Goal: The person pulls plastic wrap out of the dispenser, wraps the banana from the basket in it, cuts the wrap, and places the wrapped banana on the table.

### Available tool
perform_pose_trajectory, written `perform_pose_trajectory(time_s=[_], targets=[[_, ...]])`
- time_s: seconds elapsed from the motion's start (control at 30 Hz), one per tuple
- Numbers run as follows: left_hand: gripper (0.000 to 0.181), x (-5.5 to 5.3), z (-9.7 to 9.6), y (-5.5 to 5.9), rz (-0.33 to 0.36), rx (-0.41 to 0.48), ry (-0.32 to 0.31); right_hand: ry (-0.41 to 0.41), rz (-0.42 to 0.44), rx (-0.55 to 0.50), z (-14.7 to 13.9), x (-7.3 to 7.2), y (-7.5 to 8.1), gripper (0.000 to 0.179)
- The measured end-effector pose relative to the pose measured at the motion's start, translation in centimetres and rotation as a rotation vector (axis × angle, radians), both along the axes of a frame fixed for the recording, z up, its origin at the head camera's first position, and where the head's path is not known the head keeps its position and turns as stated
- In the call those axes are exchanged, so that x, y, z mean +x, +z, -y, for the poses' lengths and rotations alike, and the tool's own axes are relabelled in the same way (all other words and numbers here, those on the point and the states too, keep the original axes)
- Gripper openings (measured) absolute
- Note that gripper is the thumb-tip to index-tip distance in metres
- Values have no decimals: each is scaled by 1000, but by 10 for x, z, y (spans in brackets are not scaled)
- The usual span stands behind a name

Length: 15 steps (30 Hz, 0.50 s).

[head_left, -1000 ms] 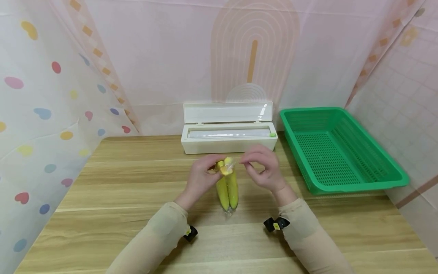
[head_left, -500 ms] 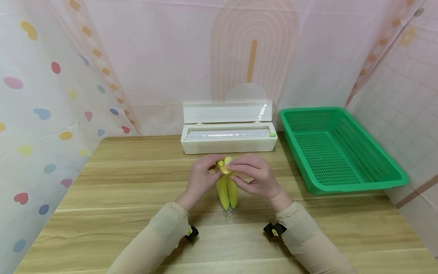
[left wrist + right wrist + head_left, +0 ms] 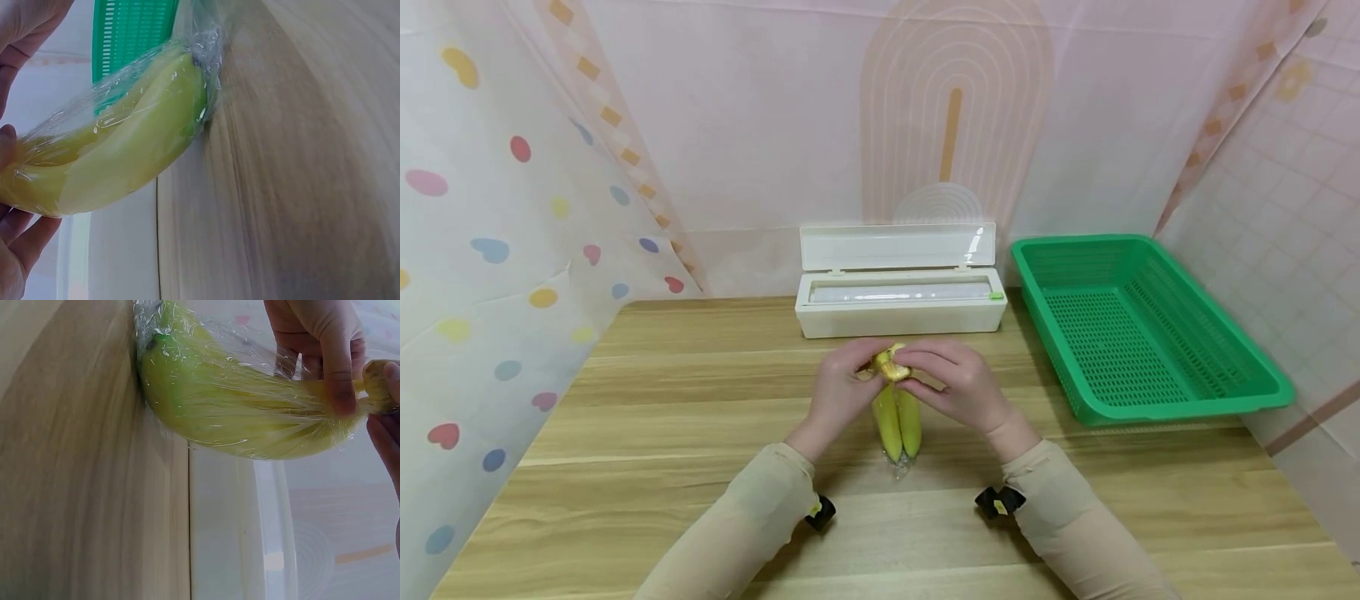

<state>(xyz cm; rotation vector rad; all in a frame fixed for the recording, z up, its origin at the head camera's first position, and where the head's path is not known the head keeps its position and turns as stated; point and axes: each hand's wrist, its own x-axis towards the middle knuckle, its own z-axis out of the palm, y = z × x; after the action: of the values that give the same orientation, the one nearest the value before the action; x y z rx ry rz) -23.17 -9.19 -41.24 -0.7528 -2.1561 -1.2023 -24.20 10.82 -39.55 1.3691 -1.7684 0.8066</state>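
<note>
A pair of bananas [image 3: 898, 423], joined at the stem, stands tilted with the tips down on the wooden table. Clear plastic wrap [image 3: 231, 400] is stretched tight over them and bunched at the tips. My left hand [image 3: 844, 385] grips the bananas by the neck just under the stem, its thumb pressing the film in the right wrist view. Opposite it, my right hand [image 3: 958, 385] pinches the brownish stem end [image 3: 376, 384] between thumb and fingers. In the left wrist view, fingers of the left hand [image 3: 28, 250] support the neck from one side.
Behind the hands sits a white wrap dispenser box [image 3: 901, 319], its lid [image 3: 898, 247] raised, with a roll of film [image 3: 902, 292] and a small green slider [image 3: 996, 296] inside. A green perforated basket [image 3: 1183, 412] stands at the back right. Patterned cloth hangs around the table.
The right hand has come in from the right, where it pulled at a bit of film, and now presses at the stem end. The left hand and the bananas stay nearly in place.
</note>
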Motion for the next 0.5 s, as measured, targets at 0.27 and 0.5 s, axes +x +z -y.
perform_pose_trajectory(time_s=[0.27,0.5], targets=[[30,-1,0,-2,-21,-6,11,-4,19,-21,1,-2,-2,36],[32,0,0,0,45,16,46,-8,195,-43,0,-1,-5,37]])
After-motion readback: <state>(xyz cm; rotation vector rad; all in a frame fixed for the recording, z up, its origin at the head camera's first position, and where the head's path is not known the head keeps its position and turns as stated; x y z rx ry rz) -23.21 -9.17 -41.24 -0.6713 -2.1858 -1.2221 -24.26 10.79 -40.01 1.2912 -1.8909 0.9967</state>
